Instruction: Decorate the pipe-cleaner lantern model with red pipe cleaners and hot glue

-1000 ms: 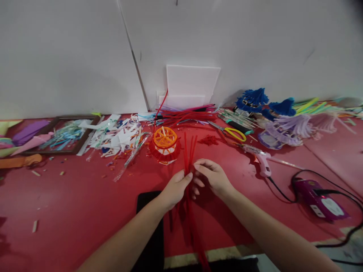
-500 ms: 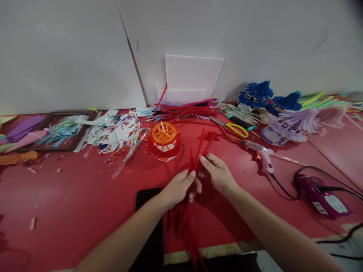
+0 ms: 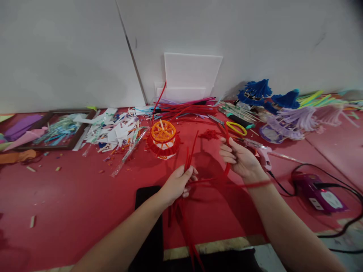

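Note:
My left hand (image 3: pixel 180 183) is closed around a bunch of red pipe cleaners (image 3: pixel 185 223), whose ends stick out above the thumb and hang down below over the table edge. My right hand (image 3: pixel 238 156), farther right, pinches one or more red pipe cleaners, blurred by motion; how many I cannot tell. Beyond my hands stands a small round model (image 3: pixel 163 132) with an orange spoked top and a red fringed skirt. To its right lies a little heap of short red pieces (image 3: pixel 209 134).
Behind lie more red pipe cleaners (image 3: pixel 184 110) and yellow-handled scissors (image 3: pixel 236 128). At right are a pink glue gun (image 3: pixel 263 155), a purple power strip (image 3: pixel 320 192) and blue and lilac models (image 3: pixel 286 101). Scraps (image 3: pixel 121 128) and a frame (image 3: pixel 73 143) sit left; a black object (image 3: pixel 149 196) lies near.
My right hand has moved right and up, away from my left, drawing red pipe cleaner out of the bunch. My left hand has shifted slightly left and still grips the rest.

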